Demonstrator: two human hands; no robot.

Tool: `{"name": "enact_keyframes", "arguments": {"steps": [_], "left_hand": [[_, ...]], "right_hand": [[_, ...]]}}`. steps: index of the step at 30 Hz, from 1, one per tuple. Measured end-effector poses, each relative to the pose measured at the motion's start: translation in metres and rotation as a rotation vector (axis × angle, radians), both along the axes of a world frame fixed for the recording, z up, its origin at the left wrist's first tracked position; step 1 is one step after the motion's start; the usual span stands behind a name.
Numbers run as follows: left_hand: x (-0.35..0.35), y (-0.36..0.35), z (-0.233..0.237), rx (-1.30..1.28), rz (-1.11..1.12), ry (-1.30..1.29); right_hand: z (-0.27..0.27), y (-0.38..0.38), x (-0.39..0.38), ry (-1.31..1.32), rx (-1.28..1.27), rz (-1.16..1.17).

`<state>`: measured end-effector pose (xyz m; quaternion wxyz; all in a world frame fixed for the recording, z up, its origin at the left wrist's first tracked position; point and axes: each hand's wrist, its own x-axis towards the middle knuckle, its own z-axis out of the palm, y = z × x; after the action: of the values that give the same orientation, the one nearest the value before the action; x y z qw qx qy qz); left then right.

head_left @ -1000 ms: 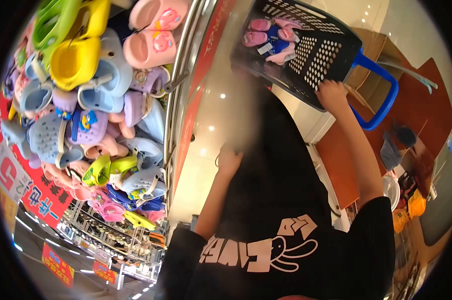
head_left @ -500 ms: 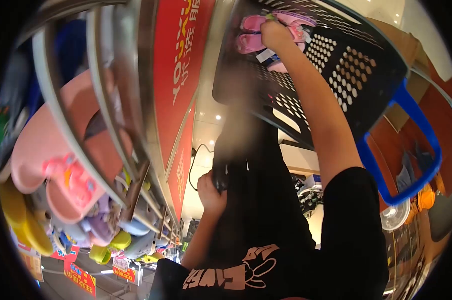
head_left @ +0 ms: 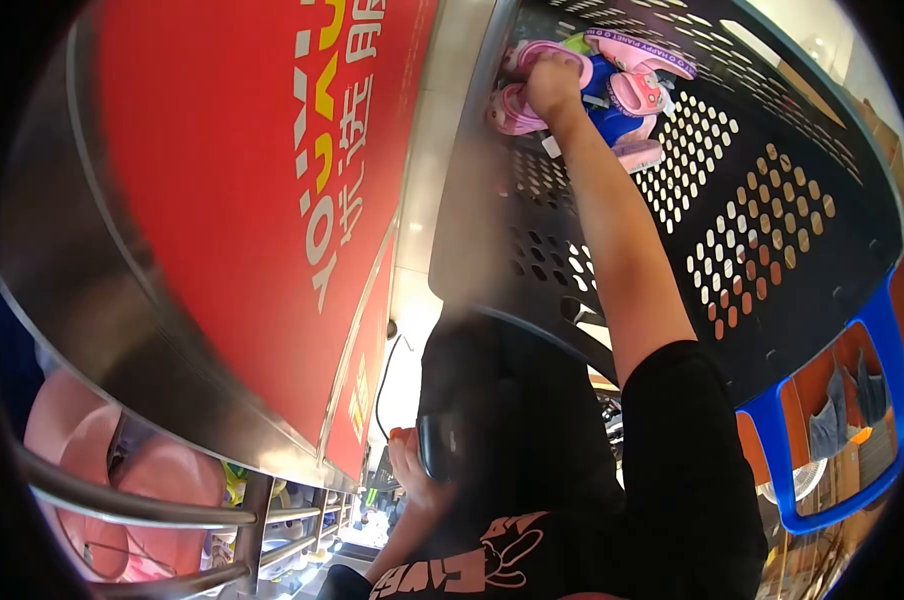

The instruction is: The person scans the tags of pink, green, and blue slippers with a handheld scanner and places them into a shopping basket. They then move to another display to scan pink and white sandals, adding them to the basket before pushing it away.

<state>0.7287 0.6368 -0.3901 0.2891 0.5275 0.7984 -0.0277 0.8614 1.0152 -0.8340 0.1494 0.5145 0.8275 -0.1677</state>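
We see the right hand (head_left: pixel 554 90) closed on smooth, rounded pink shoes (head_left: pixel 517 112) in the perforated black plastic basket (head_left: pixel 772 345), by the end wall opposite its blue handle (head_left: pixel 775 450). Their long axis runs roughly at that wall; toe direction, can't tell. Left hand (head_left: pixel 412 472): fingers curled beside a glossy dark object (head_left: pixel 440 446), grip unclear.

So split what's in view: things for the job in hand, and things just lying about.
Likely for the job: right hand, pink slippers it touches, black shopping basket, blue handle.
Likely just about: pink clogs behind metal rails, red lettered sign, white fan.
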Motion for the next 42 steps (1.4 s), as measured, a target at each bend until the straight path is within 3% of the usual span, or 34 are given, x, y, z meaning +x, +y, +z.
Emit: {"name": "enact_keyframes", "arguments": {"steps": [1, 2, 4, 7, 10, 13, 15, 16, 19, 21, 23, 27, 30, 31, 33, 42], "left_hand": [[-0.001, 0.001, 0.0, 0.005, 0.001, -0.002], [-0.004, -0.002, 0.001, -0.056, 0.081, -0.053], [-0.005, -0.004, 0.009, -0.222, 0.272, -0.147], [-0.002, -0.004, 0.016, -0.195, 0.287, -0.206], [0.007, 0.007, 0.028, -0.164, 0.25, -0.199], [0.01, 0.014, 0.029, -0.136, 0.21, -0.179], [0.008, 0.014, 0.028, -0.169, 0.303, -0.226], [0.004, 0.021, 0.036, -0.157, 0.451, -0.36], [-0.01, 0.031, 0.065, 0.037, 0.767, -0.597], [-0.024, 0.067, 0.139, -0.009, 0.957, -0.84], [-0.03, 0.082, 0.203, 0.144, 0.952, -0.883], [-0.035, 0.094, 0.327, 0.255, 0.734, -1.056], [-0.021, 0.094, 0.389, 0.308, 0.388, -1.028], [-0.02, 0.098, 0.395, 0.381, 0.13, -0.923], [-0.015, 0.106, 0.402, 0.481, -0.161, -0.968], [0.012, 0.106, 0.41, 0.417, -0.404, -0.815]], "right_hand": [[0.002, 0.0, -0.002, -0.013, -0.073, -0.001], [0.01, -0.011, 0.001, 0.018, 0.075, 0.062], [0.052, -0.022, 0.004, 0.098, 0.033, -0.004], [0.127, -0.039, 0.028, 0.239, 0.072, -0.119], [0.23, -0.051, 0.055, 0.303, 0.13, -0.188], [0.378, -0.055, 0.068, 0.52, 0.108, -0.198], [0.468, -0.061, 0.074, 0.63, 0.129, -0.163], [0.512, -0.063, 0.076, 0.654, 0.1, -0.135], [0.625, -0.063, 0.082, 0.721, -0.012, -0.037], [0.685, -0.067, 0.088, 0.775, -0.095, 0.067], [0.737, -0.07, 0.095, 0.758, -0.065, 0.189], [0.803, -0.087, 0.113, 0.739, 0.055, 0.334], [0.834, -0.096, 0.131, 0.797, 0.043, 0.4], [0.841, -0.096, 0.138, 0.809, -0.036, 0.417], [0.854, -0.1, 0.149, 0.821, -0.111, 0.439], [0.885, -0.118, 0.183, 0.811, -0.168, 0.488]]}}
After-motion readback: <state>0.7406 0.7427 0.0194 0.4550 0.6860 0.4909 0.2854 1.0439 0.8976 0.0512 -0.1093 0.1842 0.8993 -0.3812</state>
